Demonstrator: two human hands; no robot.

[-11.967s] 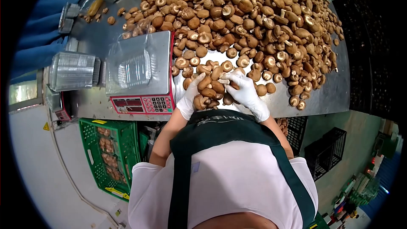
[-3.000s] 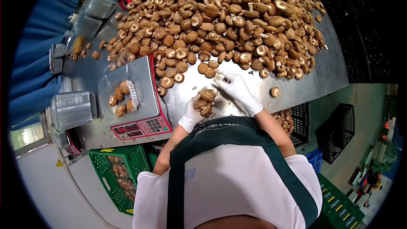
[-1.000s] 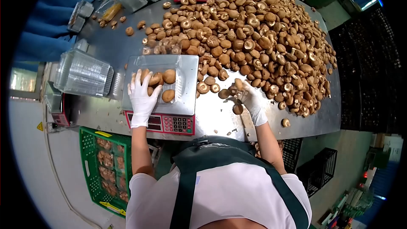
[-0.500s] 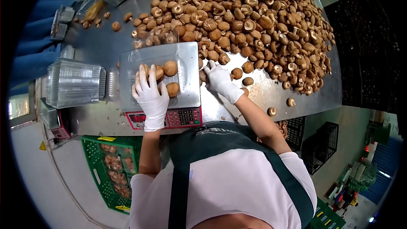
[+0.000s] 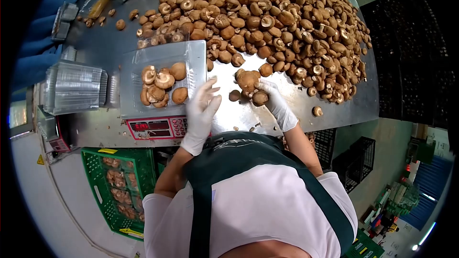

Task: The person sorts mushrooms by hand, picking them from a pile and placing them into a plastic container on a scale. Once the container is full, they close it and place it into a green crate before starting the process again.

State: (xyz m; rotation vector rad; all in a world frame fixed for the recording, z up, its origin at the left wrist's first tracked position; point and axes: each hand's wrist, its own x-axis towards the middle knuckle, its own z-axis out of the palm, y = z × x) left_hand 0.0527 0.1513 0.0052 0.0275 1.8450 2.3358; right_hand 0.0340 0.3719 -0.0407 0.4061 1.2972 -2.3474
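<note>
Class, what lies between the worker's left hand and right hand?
Shiitake mushrooms by the right hand, then bare metal tabletop towards the left hand; the head view shows this.

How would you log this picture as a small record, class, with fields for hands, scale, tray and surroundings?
Left hand: white-gloved, open, empty, near the edge of the scale
Right hand: white-gloved, at a small cluster of mushrooms; grip unclear
Scale: red-framed, display lit
Tray: clear plastic, on the scale, holding several mushrooms
Table: metal, bearing a large mushroom pile
Beside scale: stack of clear trays
Below table: green crate of packed mushrooms
</note>
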